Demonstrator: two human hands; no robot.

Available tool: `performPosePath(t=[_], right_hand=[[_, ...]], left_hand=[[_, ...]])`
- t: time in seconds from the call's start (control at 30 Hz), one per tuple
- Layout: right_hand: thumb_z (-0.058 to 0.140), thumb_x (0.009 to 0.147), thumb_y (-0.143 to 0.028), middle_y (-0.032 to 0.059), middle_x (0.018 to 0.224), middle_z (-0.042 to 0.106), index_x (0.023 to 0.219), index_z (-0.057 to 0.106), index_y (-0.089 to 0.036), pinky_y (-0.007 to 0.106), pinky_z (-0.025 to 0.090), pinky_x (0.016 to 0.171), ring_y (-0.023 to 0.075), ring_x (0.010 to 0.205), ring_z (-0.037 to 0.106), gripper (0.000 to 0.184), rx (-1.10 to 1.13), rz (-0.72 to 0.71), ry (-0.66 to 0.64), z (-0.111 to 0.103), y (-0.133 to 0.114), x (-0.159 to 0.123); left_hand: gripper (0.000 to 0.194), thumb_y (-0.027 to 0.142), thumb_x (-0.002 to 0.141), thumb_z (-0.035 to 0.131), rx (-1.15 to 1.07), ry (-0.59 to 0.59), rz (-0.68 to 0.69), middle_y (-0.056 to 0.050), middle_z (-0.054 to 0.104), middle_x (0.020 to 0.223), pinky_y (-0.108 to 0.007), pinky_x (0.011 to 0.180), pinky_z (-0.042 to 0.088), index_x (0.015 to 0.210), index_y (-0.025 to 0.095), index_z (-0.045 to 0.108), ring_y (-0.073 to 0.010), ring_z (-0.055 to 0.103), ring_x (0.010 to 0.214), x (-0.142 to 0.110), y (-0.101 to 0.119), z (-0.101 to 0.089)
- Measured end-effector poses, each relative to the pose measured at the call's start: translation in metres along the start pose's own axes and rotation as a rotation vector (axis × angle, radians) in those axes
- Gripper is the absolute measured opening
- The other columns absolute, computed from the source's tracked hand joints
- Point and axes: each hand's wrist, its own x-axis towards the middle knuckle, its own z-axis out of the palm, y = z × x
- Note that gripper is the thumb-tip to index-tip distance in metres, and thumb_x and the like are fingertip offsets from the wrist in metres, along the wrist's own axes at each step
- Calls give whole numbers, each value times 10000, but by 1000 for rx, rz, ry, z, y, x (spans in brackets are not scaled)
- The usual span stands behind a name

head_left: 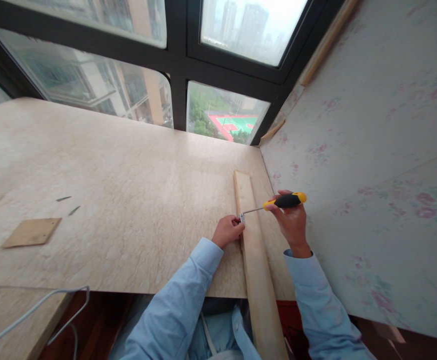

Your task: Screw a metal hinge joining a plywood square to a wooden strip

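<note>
A long wooden board (255, 250) lies on the stone-patterned sill, its near end reaching past the front edge toward me. My left hand (229, 230) is closed at the board's left edge, pinching a small metal bracket (242, 219) against it. My right hand (292, 222) grips a yellow-and-black screwdriver (286, 201) by its handle, to the right of the board. The screwdriver's thin shaft points left across the board, and its tip meets the upper end of the bracket. Any screw there is too small to make out.
A thin wooden square (33, 232) lies at the left of the sill (128, 190), near two small dark slivers (64, 198). A white cable (34, 310) loops at the lower left. Flowered wallpaper (372, 175) stands close on the right; dark-framed windows (179, 75) rise behind.
</note>
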Motion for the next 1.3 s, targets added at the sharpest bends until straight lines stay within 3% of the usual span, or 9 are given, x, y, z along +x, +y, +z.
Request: performPosePath(t=[0.6,0.9,1.0,1.17,1.3], right_hand=[[823,649,-393,-7,821,661,1062,545,-226,379,545,832,180,798,659,525,43,32,67,1,0,-4],[825,642,-409,-1,834,665,1063,540,-220,409,527,877,188,802,660,542,-17,62,42,2,0,-3],[804,675,-413,12,918,680,1120,505,-245,411,522,914,195,882,662,562,47,52,-39,3,-1,-2],[747,762,-376,62,1279,611,1279,405,-301,476,418,1069,218,1200,569,625,210,119,-287,3,-11,-2],[753,754,-358,65,1322,589,1251,435,-301,497,374,1101,226,1265,522,593,244,149,-365,2,-19,-2]], left_hand=[[160,257,793,619,-95,-25,-39,-52,673,761,-217,499,547,852,114,662,-145,645,625,-2,3,-1],[147,243,802,597,-98,-37,-32,-42,649,734,-214,485,544,838,110,649,-137,632,607,-2,3,-1],[143,239,801,597,-106,-41,-23,-41,644,730,-209,478,540,832,108,644,-136,628,599,-1,2,-1],[139,232,809,588,-95,-52,-8,-41,653,724,-216,489,544,836,109,647,-131,623,580,-1,1,-1],[136,231,807,594,-92,-51,-20,-40,656,734,-228,499,553,837,112,651,-141,634,611,-2,3,-2]])
